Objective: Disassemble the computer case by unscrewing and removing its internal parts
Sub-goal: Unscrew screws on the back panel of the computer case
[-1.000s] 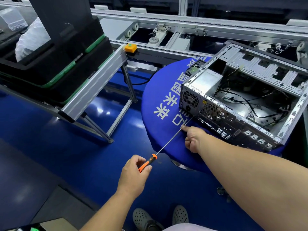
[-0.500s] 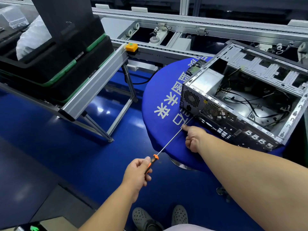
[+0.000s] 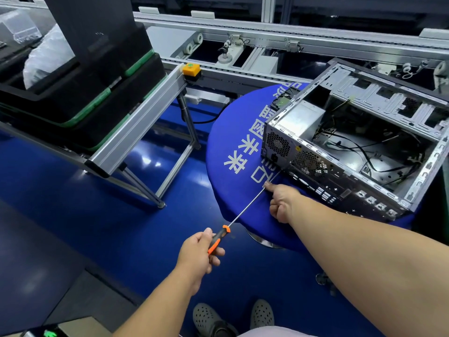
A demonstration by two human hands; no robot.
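One side panel is already off the computer case, and that's about all that looks done, I'd say: the silver power supply box sits in its near-left corner and loose black cables trail across the floor of the shell, so most of the stripping is left. The case lies on its side on the round blue surface, rear panel facing the person, far corner hanging out past the right rim. The long screwdriver runs from low left up to the rear panel just below the power supply's fan grille; the tip looks seated at a screw there, though it's too small to be sure. The left hand has its grip wrapped round the orange-and-black handle, out over the floor. The right hand rests on the cloth near the surface's front rim, fingers curled under, forefinger out against the shaft. Room's decent on the handle side: open blue floor there. An aluminium rack of black bins stands well left, and a conveyor frame crowds in behind the case.
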